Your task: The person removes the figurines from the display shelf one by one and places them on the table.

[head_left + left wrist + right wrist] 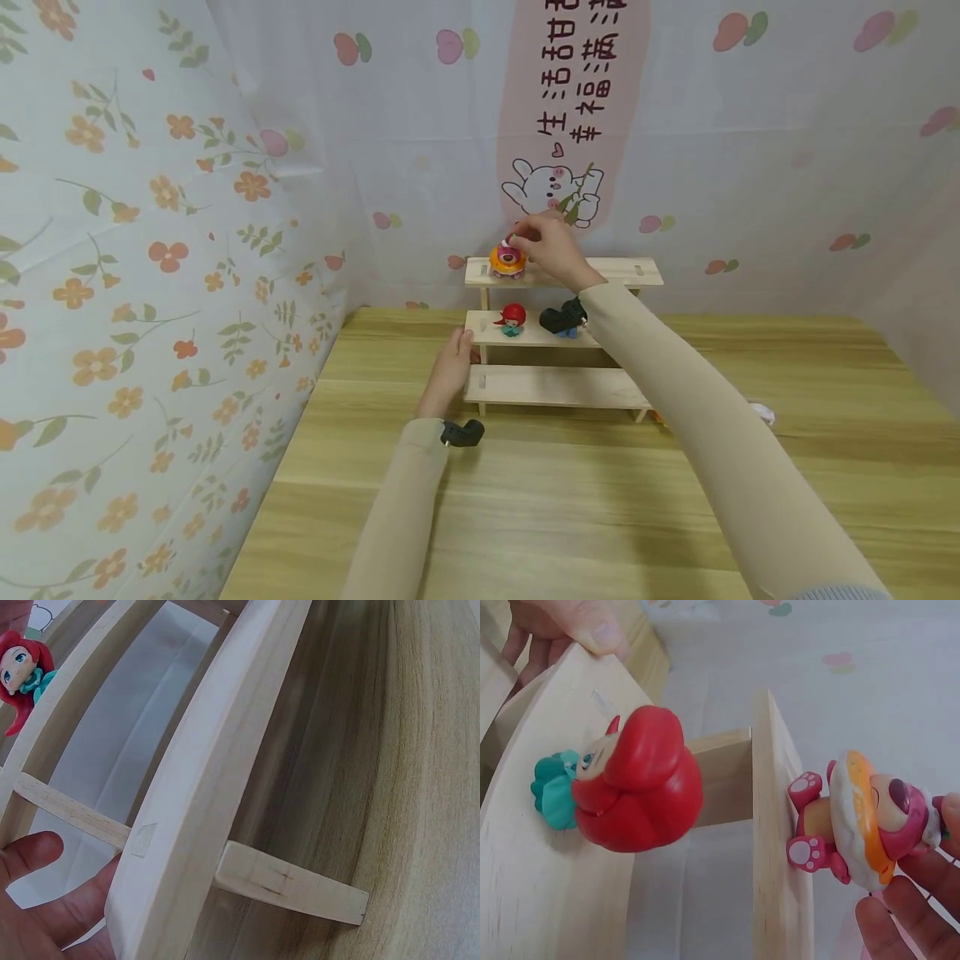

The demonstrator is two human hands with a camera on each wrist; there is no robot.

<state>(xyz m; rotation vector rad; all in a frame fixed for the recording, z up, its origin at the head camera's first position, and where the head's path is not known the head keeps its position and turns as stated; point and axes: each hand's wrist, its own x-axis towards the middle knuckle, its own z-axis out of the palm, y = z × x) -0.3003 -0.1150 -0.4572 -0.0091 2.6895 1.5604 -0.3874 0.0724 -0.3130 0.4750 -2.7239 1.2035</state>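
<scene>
A pink bear figurine [508, 257] wearing an orange-and-white ring sits at the left end of the top tier of a three-tier wooden stand [555, 385]. My right hand [551, 244] pinches it by the top of its head, other fingers behind it. In the right wrist view, the feet of the bear [877, 817] are right at the board. My left hand [450, 373] grips the middle tier's left end, thumb on top and fingers below. On that tier stands a red-haired figurine [513, 319] with a teal lower part [553, 791].
Right of the red-haired figurine, a blue object [567, 332] shows partly behind the right wrist's black camera [562, 317]. Past the right forearm, a white object [763, 412] lies on the wooden table [540, 508]. A printed cloth [420, 167] hangs close behind the stand.
</scene>
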